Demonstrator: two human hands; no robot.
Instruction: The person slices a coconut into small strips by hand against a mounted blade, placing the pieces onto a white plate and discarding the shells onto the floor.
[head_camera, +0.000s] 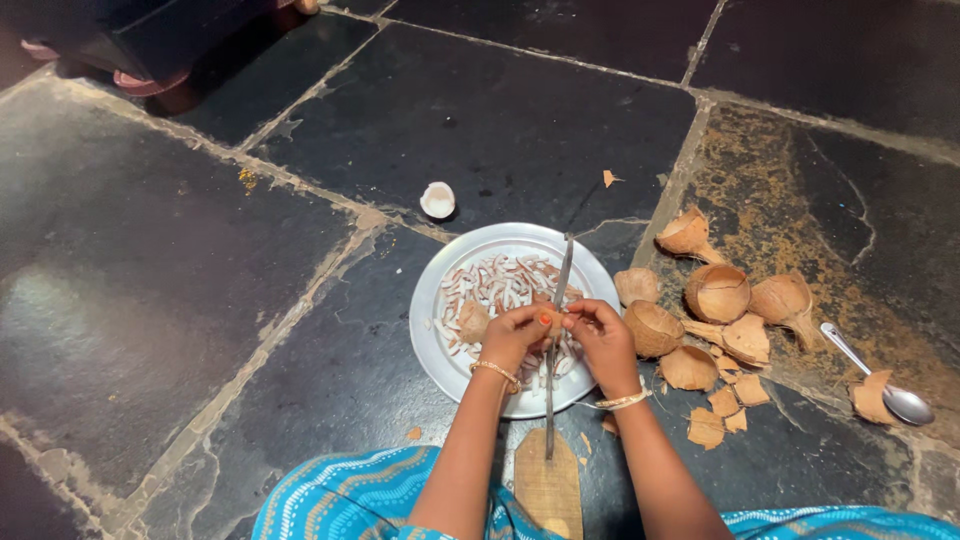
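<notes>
Both your hands meet over the round steel plate (430, 335), at the upright curved metal blade (556, 330) that rises from the wooden board (548, 488) on the floor by your lap. Your left hand (515, 335) is closed, pinching a small pale piece of coconut flesh (548, 322) against the blade edge; your right hand (600, 335) is closed too, fingertips pressed to the same piece from the other side. The piece sits right at the blade, above the pile of thin white coconut slices (495, 285) on the plate.

To slice well: keep fingertips behind the cutting edge, not across it. Push the piece with steady, even pressure so slices come thin. Hold the work over the plate so cuts drop onto the pile. Keep the board pinned flat so the blade doesn't rock.

Brown coconut shell halves and fragments (715, 310) lie to your right, near a metal spoon (880, 380). A small white-lined coconut piece (437, 200) lies on the dark stone floor (200, 250) just beyond the plate.
</notes>
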